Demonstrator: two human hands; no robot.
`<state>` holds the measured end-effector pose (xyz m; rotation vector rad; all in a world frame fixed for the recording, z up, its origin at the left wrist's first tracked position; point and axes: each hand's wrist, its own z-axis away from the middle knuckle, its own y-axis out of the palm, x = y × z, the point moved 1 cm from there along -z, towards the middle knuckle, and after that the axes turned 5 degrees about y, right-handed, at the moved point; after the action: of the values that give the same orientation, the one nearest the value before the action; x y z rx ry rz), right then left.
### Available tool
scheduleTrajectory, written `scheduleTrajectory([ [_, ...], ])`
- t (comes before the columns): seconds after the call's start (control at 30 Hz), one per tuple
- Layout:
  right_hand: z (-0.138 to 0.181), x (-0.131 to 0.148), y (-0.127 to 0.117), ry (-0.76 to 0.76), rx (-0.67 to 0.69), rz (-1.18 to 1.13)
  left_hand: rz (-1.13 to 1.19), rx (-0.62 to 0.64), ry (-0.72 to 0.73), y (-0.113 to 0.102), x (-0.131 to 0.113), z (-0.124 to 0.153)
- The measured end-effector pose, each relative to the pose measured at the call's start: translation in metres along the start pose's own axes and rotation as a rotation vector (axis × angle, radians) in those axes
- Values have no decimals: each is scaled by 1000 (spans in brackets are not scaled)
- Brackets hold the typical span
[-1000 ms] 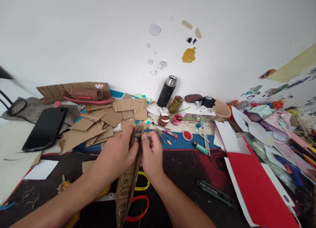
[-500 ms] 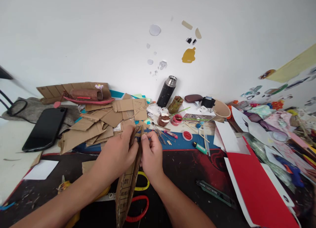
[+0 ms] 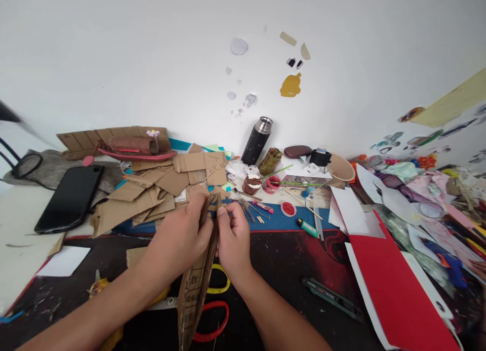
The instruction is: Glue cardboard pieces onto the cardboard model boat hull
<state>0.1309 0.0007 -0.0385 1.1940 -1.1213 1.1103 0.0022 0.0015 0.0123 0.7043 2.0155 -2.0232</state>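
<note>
A long, narrow piece of cardboard (image 3: pixel 195 290) with dark printed lettering is held up in front of me, its lower end running toward the bottom edge of the view. My left hand (image 3: pixel 182 234) pinches its far end from the left side. From the right, my right hand (image 3: pixel 232 234) presses thumb and fingers on the same end, close beside the left. Just behind the strip lie scissors with a yellow handle loop (image 3: pixel 220 279) and a red handle loop (image 3: pixel 218 320), partly covered by it. Under my left forearm shows part of a yellow tool (image 3: pixel 110 290).
Cut cardboard pieces (image 3: pixel 152 189) pile up behind my left hand, near a small red boat model (image 3: pixel 140 153). A phone (image 3: pixel 68 199) lies at left. A black thermos (image 3: pixel 257 141) and paint pots (image 3: pixel 272 185) stand behind. At right are a utility knife (image 3: pixel 332 298) and red paper (image 3: pixel 398 290).
Hardly anything differs. Both hands keep their grip on the cardboard, which stays in nearly the same place.
</note>
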Motion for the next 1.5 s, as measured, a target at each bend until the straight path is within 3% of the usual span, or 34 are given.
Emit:
scheduleTrajectory([
  [1.5, 1, -2, 1, -8, -7, -10, -1, -5, 16, 2, 2, 0],
])
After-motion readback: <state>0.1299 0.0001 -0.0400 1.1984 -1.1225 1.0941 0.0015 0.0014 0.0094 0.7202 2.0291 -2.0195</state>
